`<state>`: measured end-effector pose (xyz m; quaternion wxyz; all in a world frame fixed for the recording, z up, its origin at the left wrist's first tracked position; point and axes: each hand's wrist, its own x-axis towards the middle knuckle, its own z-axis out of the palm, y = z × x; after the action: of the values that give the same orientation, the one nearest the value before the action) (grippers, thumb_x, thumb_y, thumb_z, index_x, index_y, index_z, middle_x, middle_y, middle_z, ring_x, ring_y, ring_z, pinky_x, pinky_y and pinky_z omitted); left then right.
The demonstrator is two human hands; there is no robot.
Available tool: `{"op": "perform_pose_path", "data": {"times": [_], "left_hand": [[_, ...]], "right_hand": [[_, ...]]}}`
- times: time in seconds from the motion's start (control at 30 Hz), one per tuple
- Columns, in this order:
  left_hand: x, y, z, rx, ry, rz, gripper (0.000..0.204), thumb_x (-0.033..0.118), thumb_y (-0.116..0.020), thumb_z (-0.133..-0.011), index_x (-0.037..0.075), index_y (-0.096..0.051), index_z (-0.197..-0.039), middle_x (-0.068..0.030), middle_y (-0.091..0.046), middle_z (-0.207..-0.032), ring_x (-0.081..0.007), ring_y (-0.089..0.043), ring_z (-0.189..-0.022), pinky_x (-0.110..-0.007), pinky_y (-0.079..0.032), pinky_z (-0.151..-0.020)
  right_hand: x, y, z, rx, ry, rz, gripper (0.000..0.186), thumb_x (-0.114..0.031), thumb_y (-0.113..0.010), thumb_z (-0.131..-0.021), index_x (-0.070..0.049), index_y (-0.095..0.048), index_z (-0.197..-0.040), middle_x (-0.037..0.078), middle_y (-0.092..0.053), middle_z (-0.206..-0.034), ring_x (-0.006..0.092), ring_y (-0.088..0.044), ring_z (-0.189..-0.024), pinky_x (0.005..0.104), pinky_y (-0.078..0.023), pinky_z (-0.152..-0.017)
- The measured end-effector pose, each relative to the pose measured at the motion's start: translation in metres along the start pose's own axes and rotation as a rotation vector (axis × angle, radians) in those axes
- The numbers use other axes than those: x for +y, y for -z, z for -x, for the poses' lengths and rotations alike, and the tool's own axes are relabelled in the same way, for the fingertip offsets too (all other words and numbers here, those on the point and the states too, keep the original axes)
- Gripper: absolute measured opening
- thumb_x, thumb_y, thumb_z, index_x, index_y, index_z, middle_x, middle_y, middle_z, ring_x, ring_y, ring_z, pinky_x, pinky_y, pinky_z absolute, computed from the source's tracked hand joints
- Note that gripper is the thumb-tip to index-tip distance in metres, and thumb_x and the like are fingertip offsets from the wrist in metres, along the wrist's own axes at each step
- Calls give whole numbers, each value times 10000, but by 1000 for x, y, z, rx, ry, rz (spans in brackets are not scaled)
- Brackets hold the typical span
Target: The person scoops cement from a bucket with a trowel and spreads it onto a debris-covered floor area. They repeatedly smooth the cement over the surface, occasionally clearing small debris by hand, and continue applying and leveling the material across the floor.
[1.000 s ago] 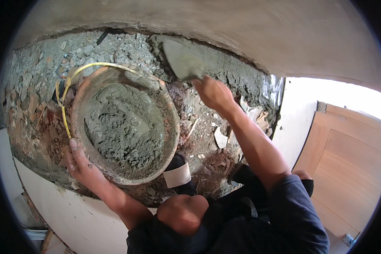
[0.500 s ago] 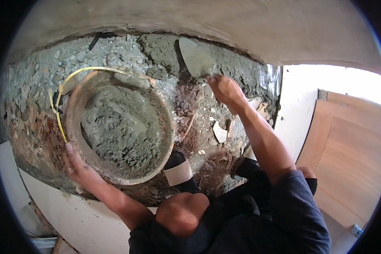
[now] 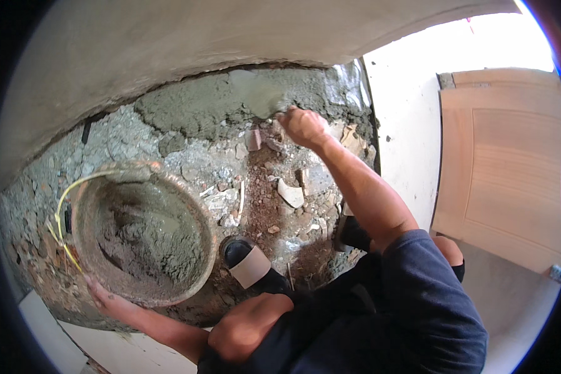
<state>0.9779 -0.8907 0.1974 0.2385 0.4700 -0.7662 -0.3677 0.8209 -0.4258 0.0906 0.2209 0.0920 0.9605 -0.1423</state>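
Note:
My right hand (image 3: pixel 306 126) is closed round the grip of a trowel (image 3: pixel 255 93), its wide blade lying low against the wet grey mortar (image 3: pixel 193 103) along the wall's foot. Mortar smears the blade, so its edges are hard to make out, and my fist hides the grip. To the left, a round bucket (image 3: pixel 209 234) of mortar (image 3: pixel 159 240) stands on the rubble. My left hand (image 3: pixel 103 298) holds its near-left rim, just beside the lower end of a yellow handle (image 3: pixel 65 193). Part of the left fingers is hidden behind the rim.
Broken tile pieces (image 3: pixel 290 194) and rubble litter the ground between the bucket and my right arm. My sandalled foot (image 3: pixel 246 258) is beside the bucket. A plastered wall (image 3: pixel 187 37) rises along the far side. At the right is a wooden door panel (image 3: pixel 505 162).
The trowel blade has come down from a raised tilt onto the mortar, which now shows as a longer strip. The view has shifted; my left hand stays on the bucket.

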Motion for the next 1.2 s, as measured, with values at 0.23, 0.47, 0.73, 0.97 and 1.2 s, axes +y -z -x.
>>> {"op": "perform_pose_path", "data": {"times": [0.23,0.47,0.73,0.97,1.2], "left_hand": [[-3,-2,-3,-9,-79,5,490,332,-453,-959,-27,-572,-1270,-208,-536,-1331,-301,-492,-1254,-373,-345,-1071],[-2,-2,3,9,6,-73,529,403,-496,-953,-26,-589,-1249,-208,-582,-1263,-308,-541,-1174,-382,-396,-1011],[13,-10,28,-56,-38,160,450,407,-586,-924,-16,-666,-1055,-144,-669,-947,-247,-594,-871,-375,-455,-832],[32,-13,43,-247,-56,383,317,316,-603,-946,3,-642,-918,-16,-568,-705,-104,-500,-632,-287,-397,-538],[11,-6,25,-89,-27,2,458,433,-569,-935,-9,-656,-1018,-106,-644,-887,-200,-563,-812,-336,-445,-762]], "right_hand": [[132,43,36,36,-387,-75,545,-470,-395,-973,23,-623,-931,245,-672,-894,365,-672,-856,463,-520,-781],[73,12,68,-37,-450,-825,494,-445,-483,-931,37,-581,-893,92,-544,-604,207,-569,-509,365,-470,-468],[-70,45,124,-345,161,-454,450,-408,-539,-925,32,-583,-839,110,-552,-580,201,-559,-533,373,-456,-541],[-175,60,119,-156,790,160,359,-333,-555,-925,24,-587,-943,230,-641,-748,401,-644,-699,469,-512,-658],[-246,16,102,-291,768,494,183,-148,-631,-813,-16,-690,-925,160,-706,-919,293,-706,-833,397,-575,-683]]}}
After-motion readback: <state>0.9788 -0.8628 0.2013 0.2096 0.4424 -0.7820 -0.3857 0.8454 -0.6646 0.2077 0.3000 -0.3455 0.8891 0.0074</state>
